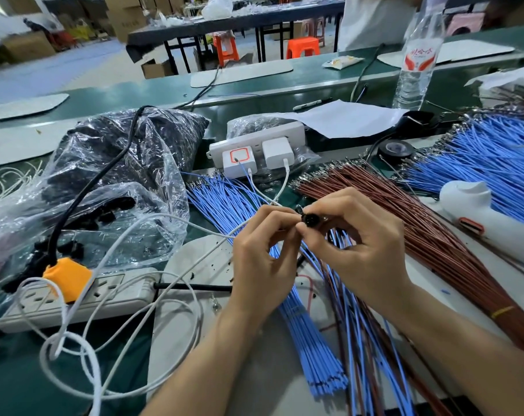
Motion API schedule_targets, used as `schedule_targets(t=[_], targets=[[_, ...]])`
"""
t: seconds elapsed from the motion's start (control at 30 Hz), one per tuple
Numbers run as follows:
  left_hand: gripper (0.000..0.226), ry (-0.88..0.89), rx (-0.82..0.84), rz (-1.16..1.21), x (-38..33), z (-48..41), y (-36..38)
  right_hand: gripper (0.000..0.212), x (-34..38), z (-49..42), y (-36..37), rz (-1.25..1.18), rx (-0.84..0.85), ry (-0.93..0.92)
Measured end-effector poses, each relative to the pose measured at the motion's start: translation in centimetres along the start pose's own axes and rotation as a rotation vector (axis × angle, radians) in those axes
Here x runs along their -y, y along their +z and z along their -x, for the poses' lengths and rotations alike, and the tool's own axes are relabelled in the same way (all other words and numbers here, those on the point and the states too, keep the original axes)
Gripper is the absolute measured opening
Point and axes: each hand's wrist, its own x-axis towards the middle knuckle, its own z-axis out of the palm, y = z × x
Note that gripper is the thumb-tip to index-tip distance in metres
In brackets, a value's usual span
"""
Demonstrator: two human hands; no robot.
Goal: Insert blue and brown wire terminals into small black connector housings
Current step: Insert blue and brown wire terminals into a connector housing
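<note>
My left hand [262, 250] and my right hand [356, 235] meet above the middle of the bench. Between their fingertips sits a small black connector housing [310, 220]; my right thumb and fingers pinch it. My left hand pinches a wire end right at the housing, too small to tell its colour. A bundle of blue wires [302, 313] lies under my hands. A fan of brown wires [429, 235] spreads to the right. More blue wires [489, 163] lie at the far right. Clear plastic bags of black housings [110, 187] sit on the left.
A white power strip with an orange plug [74, 292] and loose white cables [83, 349] lie front left. A second strip with chargers [257, 148], black tape roll [396, 150], white sheet [344, 118], water bottle [417, 64] and white tool [489, 217] surround the work spot.
</note>
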Motion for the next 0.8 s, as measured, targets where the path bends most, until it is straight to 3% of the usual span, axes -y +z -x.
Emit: schedule_targets(t=[0.3,0.47,0.8], targets=[[0.011,0.007,0.000,-0.051,-0.1,-0.1,-0.1,0.011,0.1,-0.2,0.0,-0.035,0.000,0.085],[0.037,0.009,-0.005,0.147,-0.8,0.0,-0.2,0.018,-0.2,-0.2,0.0,-0.094,0.013,0.168],[0.027,-0.031,-0.081,0.106,-1.1,0.3,0.7,0.030,-0.8,-0.4,0.0,-0.138,0.047,0.320]])
